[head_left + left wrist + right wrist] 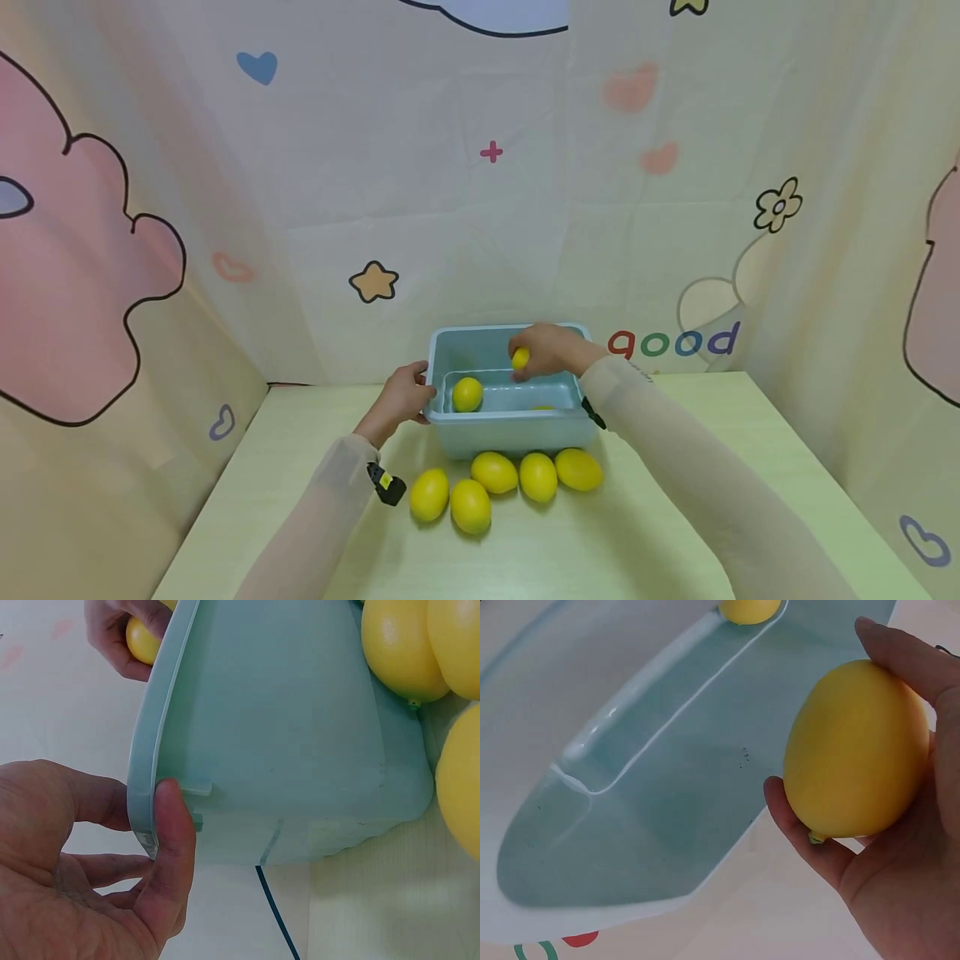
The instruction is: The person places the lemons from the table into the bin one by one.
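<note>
A pale blue plastic bin [517,433] stands at the back of the table. My left hand [402,395] grips its left rim, and in the left wrist view the rim [142,772] passes between thumb and fingers. Over the bin's inside, my right hand [551,348] holds a yellow lemon [855,750], its small green stem end showing in the right wrist view. Inside the bin another lemon [467,395] lies at the left. A yellow sliver [543,408] shows behind the front wall, the rest hidden.
Several lemons [471,507] lie on the light table [525,558] just in front of the bin. A printed cloth [450,233] hangs behind the table and along both sides. Each wrist wears a small black device [386,485].
</note>
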A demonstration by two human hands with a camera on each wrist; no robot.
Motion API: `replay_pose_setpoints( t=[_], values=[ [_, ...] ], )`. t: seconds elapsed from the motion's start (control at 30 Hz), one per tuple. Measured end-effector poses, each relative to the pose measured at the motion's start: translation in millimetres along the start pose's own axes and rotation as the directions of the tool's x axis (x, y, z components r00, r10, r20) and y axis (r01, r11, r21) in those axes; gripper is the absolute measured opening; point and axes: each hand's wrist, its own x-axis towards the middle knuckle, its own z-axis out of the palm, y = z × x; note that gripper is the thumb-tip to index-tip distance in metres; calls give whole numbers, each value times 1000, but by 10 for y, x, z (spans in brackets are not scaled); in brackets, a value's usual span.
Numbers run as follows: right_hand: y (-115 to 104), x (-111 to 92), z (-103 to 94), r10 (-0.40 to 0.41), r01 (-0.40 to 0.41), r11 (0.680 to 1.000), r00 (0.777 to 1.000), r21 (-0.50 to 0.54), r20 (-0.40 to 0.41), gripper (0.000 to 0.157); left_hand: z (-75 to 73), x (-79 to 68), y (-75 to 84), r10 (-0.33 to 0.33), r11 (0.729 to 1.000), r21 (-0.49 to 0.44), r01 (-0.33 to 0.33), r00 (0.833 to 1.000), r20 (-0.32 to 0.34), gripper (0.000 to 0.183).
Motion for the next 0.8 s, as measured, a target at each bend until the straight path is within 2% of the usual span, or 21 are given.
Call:
replay_pose_setpoints(
  t=[0.23, 0.8],
  values=[
    [-16, 3, -27, 1, -1, 1000, 1000, -4, 24, 35, -6, -3, -7, -2, 1000, -6, 2, 1000, 3, 55],
    [30, -41, -26, 15, -16, 1000, 999, 11, 28, 39, 11, -9, 8, -8, 1000, -4, 8, 1000, -17, 53]
  ],
)
